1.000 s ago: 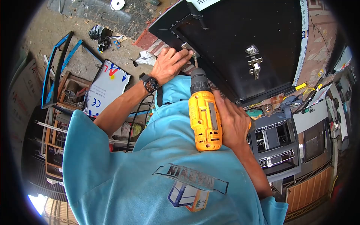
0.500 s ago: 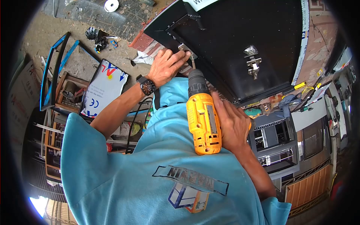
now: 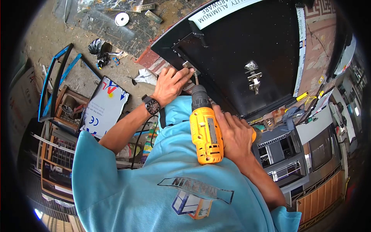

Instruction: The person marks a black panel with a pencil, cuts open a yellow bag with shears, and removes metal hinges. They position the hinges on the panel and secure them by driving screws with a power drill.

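My right hand (image 3: 236,133) is wrapped round the grip of a yellow and black cordless drill (image 3: 207,135). The drill's bit (image 3: 196,80) points away from me, its tip at a small metal plate (image 3: 191,68) on the edge of a black panel (image 3: 232,58). With a black watch on the wrist, my left hand (image 3: 172,83) presses its fingertips on that plate, beside the bit. Whether a screw sits at the tip is too small to tell. A metal latch (image 3: 254,81) lies on the panel, right of the drill, near a small clear plastic bag (image 3: 251,65).
Blue-and-black frame pieces (image 3: 58,81), a film-wrapped panel (image 3: 106,106) and a wooden rack (image 3: 44,162) stand at left. A white tape roll (image 3: 121,19) lies on the dark surface at top. More frames (image 3: 280,150) and a yellow object (image 3: 302,96) are at right.
The view has shifted a little, so the panel and its surroundings appear slightly lower. Both hands keep their places, with the drill bit still at the metal plate.
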`<state>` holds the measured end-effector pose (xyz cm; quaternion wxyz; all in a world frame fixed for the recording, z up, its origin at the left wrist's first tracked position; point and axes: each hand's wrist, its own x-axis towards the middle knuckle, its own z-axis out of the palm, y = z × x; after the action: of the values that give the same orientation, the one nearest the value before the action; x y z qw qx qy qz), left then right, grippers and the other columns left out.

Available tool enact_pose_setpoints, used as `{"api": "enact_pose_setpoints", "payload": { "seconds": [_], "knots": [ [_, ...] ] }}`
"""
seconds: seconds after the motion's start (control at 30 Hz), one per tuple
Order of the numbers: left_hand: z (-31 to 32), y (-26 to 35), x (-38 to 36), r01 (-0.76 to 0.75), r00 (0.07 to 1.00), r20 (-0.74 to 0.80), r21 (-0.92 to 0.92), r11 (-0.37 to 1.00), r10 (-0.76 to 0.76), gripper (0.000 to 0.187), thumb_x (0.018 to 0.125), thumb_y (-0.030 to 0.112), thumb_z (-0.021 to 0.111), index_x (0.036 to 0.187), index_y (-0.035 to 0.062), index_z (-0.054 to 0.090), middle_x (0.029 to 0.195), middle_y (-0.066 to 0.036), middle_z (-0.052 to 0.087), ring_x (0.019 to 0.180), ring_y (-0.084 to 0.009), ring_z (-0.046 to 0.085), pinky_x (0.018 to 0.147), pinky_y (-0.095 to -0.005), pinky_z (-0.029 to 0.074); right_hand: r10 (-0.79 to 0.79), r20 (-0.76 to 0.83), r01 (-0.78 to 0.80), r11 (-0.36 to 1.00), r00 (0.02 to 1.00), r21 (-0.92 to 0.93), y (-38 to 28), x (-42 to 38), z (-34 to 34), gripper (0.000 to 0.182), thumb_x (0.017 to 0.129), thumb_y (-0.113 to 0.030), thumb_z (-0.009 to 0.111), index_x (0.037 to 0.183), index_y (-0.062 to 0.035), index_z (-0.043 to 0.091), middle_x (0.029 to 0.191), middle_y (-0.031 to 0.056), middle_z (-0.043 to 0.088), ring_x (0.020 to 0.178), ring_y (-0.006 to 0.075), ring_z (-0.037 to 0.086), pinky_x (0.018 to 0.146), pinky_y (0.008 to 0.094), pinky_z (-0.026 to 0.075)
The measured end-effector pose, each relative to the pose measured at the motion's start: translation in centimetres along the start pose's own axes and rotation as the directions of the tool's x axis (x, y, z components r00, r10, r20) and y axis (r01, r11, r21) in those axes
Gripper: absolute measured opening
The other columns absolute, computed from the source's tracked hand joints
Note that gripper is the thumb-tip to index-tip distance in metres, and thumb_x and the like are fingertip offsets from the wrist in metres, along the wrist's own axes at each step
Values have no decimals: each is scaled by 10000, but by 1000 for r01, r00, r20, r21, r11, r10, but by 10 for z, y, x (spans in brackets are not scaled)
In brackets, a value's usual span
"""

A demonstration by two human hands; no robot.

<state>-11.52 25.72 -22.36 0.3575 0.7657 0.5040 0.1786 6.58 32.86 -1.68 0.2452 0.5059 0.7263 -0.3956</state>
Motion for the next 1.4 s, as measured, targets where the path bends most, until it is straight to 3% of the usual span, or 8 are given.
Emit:
{"api": "enact_pose_setpoints", "payload": {
  "seconds": [0.2,0.33,0.93,1.13,1.17,1.2,1.23,1.4],
  "knots": [
    [1,-5,7,-28,1000,-7,20,999,28,525,731,105,616,1255,92,579,1149,15,538,828,-178,458,752,-325,379,1,14,-1,1000,1000,-4,6,1,-3,578,752,-193,614,1298,-44,498,846,77,587,770,238,602,676,369,445],
    [1,-10,5,-94,995,-29,-10,996,94,529,732,105,624,1258,83,572,1149,6,538,836,-180,457,754,-326,377,-122,87,142,947,989,-287,1,8,-14,498,785,-157,579,1267,-50,518,857,57,580,769,203,591,698,355,423],
    [2,-14,8,-194,969,-138,79,978,203,495,741,168,742,1211,106,601,1087,-52,556,836,-217,501,726,-357,378,-173,-210,137,975,962,-175,9,-24,11,585,738,-139,635,1290,-26,479,908,88,628,820,247,632,727,368,455],
    [11,-15,4,-193,961,-181,94,977,208,470,754,177,746,1201,116,611,1103,-47,558,842,-215,514,738,-354,388,204,-403,67,822,892,565,26,-104,20,636,738,-130,702,1322,-48,465,1008,100,651,957,257,645,784,325,488],
    [12,-16,2,-196,965,-155,101,975,210,516,757,179,748,1237,113,568,1124,-82,546,879,-237,521,755,-367,398,265,-607,263,722,749,640,50,-106,63,463,774,-113,737,1192,-6,570,887,78,656,732,161,628,681,298,502],
    [13,-15,1,-218,959,-156,122,968,235,516,757,179,748,1237,113,568,1124,-82,546,879,-237,521,755,-367,398,435,-378,45,605,817,795,77,-125,104,370,760,-108,748,1082,8,607,870,65,651,739,150,613,686,296,505],
    [15,-14,0,-153,961,-223,56,987,162,547,755,190,754,1250,111,537,1127,-106,535,915,-260,516,766,-377,400,501,-467,79,615,728,784,97,-130,138,264,758,-94,732,980,5,628,828,60,638,745,152,613,689,294,496],
    [5,4,-19,199,940,-313,170,965,-138,513,764,311,741,1171,95,515,1142,-138,513,1069,-322,469,875,-398,382,720,-549,-109,643,424,758,167,-160,231,861,652,-32,755,1409,-5,346,1312,202,519,1208,291,517,1019,358,390]
  ]
}}
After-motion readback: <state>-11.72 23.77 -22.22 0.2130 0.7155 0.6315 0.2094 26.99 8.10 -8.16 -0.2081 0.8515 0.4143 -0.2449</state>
